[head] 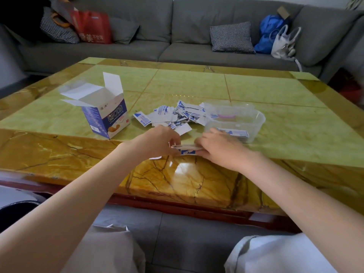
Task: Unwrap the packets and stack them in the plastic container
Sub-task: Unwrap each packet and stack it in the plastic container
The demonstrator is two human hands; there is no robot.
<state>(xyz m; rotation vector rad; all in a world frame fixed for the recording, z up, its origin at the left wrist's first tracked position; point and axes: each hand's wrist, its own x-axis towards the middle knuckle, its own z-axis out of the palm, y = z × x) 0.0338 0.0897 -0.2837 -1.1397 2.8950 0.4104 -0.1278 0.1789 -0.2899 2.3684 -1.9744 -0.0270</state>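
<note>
Wide view first: the big stone table point(197, 85), green panels with an amber border, carries everything that matters here. On the left stands the opened box point(106, 117), flaps up, empty-looking from this angle though its inside is not fully shown. At centre sits the heap of torn wrappers point(177, 115), white and blue scraps spread loosely. Right of that heap, touching its edge, is the clear plastic container point(254, 123), with a few flat pieces already lying in it near its front wall.

Now down to the action at the near border. Both hands meet over one small packet point(186, 149), white with blue print, held just above the table. The left hand point(157, 140) has its grip closed on the packet's left end, fingers curled and pinching. The right hand point(218, 146) pinches the right end the same way. So the packet's long axis runs left to right, straight between the two grips, ready, I judge, to be pulled apart.

And here is the relation that counts: the container lies beyond and to the right of the packet, just past the right hand's knuckles. The right hand is plainly the nearer one, so the drop-off looks like a short reach forward from that side, while the wrapper heap sits forward of the left hand.
</note>
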